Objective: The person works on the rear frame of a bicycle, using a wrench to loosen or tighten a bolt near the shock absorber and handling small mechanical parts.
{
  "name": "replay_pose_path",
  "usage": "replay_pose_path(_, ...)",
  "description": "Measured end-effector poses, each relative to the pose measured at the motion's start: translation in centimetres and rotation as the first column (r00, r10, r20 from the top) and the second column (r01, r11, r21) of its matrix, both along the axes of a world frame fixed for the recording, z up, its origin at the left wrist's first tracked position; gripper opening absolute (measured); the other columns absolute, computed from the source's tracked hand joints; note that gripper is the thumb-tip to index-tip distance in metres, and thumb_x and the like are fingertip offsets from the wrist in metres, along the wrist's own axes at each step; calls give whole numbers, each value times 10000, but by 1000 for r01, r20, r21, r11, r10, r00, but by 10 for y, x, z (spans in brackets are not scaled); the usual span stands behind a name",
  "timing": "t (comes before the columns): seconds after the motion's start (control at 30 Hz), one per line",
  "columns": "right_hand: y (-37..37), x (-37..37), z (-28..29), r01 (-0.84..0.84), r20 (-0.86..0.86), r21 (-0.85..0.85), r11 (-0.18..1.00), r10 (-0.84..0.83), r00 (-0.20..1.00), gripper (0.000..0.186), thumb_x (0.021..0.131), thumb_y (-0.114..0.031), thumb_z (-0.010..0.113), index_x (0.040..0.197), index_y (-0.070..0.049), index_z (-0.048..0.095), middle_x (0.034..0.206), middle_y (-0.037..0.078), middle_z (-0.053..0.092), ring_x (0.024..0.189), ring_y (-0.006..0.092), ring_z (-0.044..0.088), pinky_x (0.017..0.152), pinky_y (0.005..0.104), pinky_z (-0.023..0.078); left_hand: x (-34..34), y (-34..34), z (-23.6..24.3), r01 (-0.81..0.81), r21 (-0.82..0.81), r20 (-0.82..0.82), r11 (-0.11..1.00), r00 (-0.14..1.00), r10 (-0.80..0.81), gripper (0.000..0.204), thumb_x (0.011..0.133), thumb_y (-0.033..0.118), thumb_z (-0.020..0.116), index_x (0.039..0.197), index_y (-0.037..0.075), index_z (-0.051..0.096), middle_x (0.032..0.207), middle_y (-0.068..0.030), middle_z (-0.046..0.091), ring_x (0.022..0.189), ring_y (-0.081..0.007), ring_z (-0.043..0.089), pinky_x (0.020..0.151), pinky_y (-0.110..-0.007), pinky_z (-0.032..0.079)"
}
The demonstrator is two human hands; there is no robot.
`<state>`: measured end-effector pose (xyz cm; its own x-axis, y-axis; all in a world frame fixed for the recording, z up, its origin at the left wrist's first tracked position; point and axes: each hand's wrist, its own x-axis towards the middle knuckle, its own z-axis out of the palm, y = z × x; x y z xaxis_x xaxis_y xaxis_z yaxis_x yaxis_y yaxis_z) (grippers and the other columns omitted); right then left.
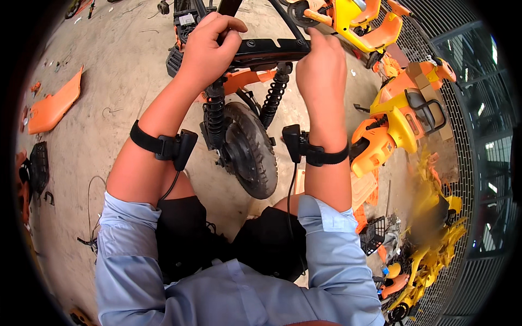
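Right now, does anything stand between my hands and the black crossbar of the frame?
Nothing visible stands in the way: the left hand is right by the left end of the black crossbar, the right hand by its right end. The exact contact is hidden.

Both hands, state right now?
Left hand: fingers curled by the black crossbar's left end; grip can't be told.
Right hand: curled at its right end; grip hidden, can't be told.

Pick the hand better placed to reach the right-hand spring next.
Probably the right hand: it is at the right end of the black bar, close to that spring. The left hand is toward the bar's left end, nearer the other spring.
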<state>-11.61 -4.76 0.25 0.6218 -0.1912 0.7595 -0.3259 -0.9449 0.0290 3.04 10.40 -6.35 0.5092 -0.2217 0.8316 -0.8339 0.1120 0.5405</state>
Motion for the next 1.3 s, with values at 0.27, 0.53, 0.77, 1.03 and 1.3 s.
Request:
replay_pose_path(0.27,-61,-11,8,-321,-71,157,934,335,940,344,919,43,578,1177,-111,744,1007,163,681,971,352,665,835,437,521,-5,5,3,33,45,-46,998,998,-31,166,915,43,582,1000,55,725,859,-15,567,792,-135,531,774,-285,441)
replay_pose_path(0.53,-80,-1,-5,-392,-12,59,918,393,919,375,827,93,607,1063,-140,782,958,57,713,918,299,644,822,390,531,-4,6,2,42,33,-59,999,997,-40,160,919,51,582,1000,49,720,843,-10,535,743,-124,510,703,-268,432)
replay_pose_path(0.77,-83,4,-7,-475,-21,83,876,478,878,378,821,117,592,1052,-123,772,987,60,723,907,302,634,813,385,523,-4,7,3,26,51,-49,998,999,-23,159,917,56,585,1000,51,720,840,-14,529,743,-125,512,689,-277,429)
replay_pose_path(1.03,-61,2,-8,-253,-81,-70,965,248,965,367,774,73,617,1023,-146,774,925,59,693,890,313,636,788,416,536,-5,4,3,17,45,-23,999,1000,-16,162,921,57,585,1003,67,725,839,-16,546,758,-137,521,699,-281,434)
replay_pose_path(1.3,-1,14,-16,118,-13,-145,982,-121,993,130,831,-56,618,912,-19,713,906,133,652,906,328,641,764,423,550,-1,2,0,-6,57,-32,998,999,7,149,933,71,605,1015,56,729,856,-3,566,739,-107,529,708,-261,450)
